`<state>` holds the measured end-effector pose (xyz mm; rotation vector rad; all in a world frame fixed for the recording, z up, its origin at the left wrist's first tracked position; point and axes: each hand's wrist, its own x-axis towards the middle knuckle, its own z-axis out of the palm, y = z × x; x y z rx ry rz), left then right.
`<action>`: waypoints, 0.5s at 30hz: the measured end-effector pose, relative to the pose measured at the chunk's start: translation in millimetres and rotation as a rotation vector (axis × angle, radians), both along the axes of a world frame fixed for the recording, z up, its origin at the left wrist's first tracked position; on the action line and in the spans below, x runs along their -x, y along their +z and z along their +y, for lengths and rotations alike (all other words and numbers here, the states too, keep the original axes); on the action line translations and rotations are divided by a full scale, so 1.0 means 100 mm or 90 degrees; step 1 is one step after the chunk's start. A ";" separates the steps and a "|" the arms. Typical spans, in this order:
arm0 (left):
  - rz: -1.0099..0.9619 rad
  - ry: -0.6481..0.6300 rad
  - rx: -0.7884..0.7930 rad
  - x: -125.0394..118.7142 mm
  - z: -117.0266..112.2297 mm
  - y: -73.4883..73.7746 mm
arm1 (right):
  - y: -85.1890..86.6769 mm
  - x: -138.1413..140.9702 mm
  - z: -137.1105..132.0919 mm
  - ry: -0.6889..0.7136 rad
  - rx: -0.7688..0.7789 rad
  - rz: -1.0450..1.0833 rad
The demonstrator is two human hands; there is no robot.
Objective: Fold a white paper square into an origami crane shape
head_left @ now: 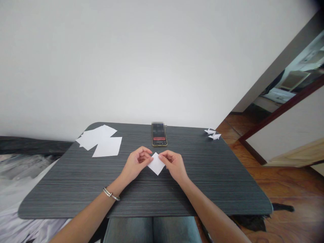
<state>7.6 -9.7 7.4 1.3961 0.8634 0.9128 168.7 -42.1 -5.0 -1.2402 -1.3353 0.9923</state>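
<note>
A small white folded paper square [157, 165], turned like a diamond, is held between my two hands above the middle of the dark table [202, 189]. Thumb and fingers of my left hand [138, 160] pinch its upper left edge. On the opposite side, my right hand [174, 163] pinches the upper right edge. The paper's top and bottom corners show between the hands; the fingertips behind it are hidden. Just beyond stands a phone [159, 141], propped with its lit screen towards me.
Several loose white paper sheets [107, 146] overlap at the table's left. Two folded paper cranes [214, 136] sit near the far right corner. A white wall [152, 67] rises behind the table. Pale fabric [22, 189] lies left of it, and wooden floor [286, 182] is to the right.
</note>
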 end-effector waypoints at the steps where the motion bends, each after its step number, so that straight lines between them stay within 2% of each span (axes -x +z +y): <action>1: 0.006 -0.008 0.001 0.00 0.00 0.00 | -0.01 0.00 0.00 0.000 -0.011 -0.016; 5: 0.046 -0.040 -0.012 -0.01 -0.01 0.01 | 0.00 0.04 -0.03 0.023 -0.068 -0.115; 8: 0.065 -0.026 -0.037 0.00 -0.02 0.02 | 0.02 0.06 -0.05 0.028 -0.083 -0.153; 15: 0.147 0.046 -0.078 0.02 0.00 -0.02 | 0.02 0.05 -0.02 0.075 -0.001 -0.110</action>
